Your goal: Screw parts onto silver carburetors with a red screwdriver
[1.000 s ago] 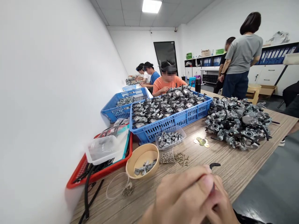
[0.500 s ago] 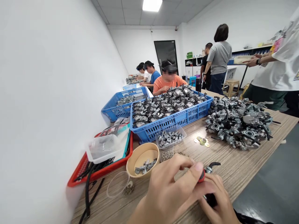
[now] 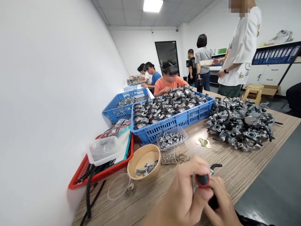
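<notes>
My left hand [image 3: 188, 191] is closed round a screwdriver [image 3: 202, 180], its black-and-red handle end turned toward me; the shaft and tip are hidden. Close against it, my right hand [image 3: 221, 199] grips a carburetor [image 3: 213, 202], mostly covered by the fingers. A short black hose [image 3: 216, 165] on a metal fitting sticks out above the right hand. Small brass screws [image 3: 177, 158] lie just beyond the left hand, some in a clear tray. Several round brass plates [image 3: 203, 142] rest farther back on the table.
A blue crate [image 3: 174, 121] and a pile [image 3: 240, 122] hold many carburetors. Nearer are a clear box of metal parts [image 3: 171, 139], a beige bowl [image 3: 144, 150] and a red basket [image 3: 101, 175]. A wall rises at left. Co-workers sit opposite; others stand at right.
My left hand has moved slightly right and closed round the screwdriver handle, whose end now faces me. More screws show. The standing person in white has moved left, away from the right edge.
</notes>
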Tool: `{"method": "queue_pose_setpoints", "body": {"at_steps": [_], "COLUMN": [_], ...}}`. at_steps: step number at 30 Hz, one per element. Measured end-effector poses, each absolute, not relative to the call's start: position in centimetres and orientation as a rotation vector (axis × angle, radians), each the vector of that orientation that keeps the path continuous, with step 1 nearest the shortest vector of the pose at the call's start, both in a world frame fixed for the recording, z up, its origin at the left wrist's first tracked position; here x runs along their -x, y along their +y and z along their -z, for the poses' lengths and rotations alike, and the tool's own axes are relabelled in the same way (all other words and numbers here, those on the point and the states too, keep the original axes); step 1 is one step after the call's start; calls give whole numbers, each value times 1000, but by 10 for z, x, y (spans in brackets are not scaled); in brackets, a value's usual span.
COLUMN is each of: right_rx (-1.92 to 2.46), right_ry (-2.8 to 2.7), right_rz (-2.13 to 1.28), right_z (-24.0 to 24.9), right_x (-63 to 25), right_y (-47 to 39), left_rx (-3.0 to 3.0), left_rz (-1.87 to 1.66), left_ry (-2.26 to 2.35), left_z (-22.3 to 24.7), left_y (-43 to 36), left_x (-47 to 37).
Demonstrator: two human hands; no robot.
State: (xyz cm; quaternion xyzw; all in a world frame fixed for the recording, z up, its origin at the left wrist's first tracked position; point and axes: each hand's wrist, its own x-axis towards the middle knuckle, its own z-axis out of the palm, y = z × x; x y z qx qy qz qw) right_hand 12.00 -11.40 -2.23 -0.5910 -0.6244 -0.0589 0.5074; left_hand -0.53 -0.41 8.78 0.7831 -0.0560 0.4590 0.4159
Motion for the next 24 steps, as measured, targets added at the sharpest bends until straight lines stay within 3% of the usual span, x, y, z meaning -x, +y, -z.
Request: {"method": "queue_pose_setpoints", "body": {"at_steps": [7, 18, 24], "right_rx": [1457, 1390, 1379], "right_ry": [-1498, -1512, -1429], "right_rz": [177, 253, 223], "right_z": [27, 24, 61], "right_x": [-119, -123, -117], "right_y": [-116, -105, -99], "left_rx": [-2087, -2013, -2490], "left_rz": [-1277, -1064, -1410], "left_ry": [-45, -143, -81], "left_z": [-92, -101, -98], "left_y": [-10, 12, 12], "left_x": [4, 15, 23]}}
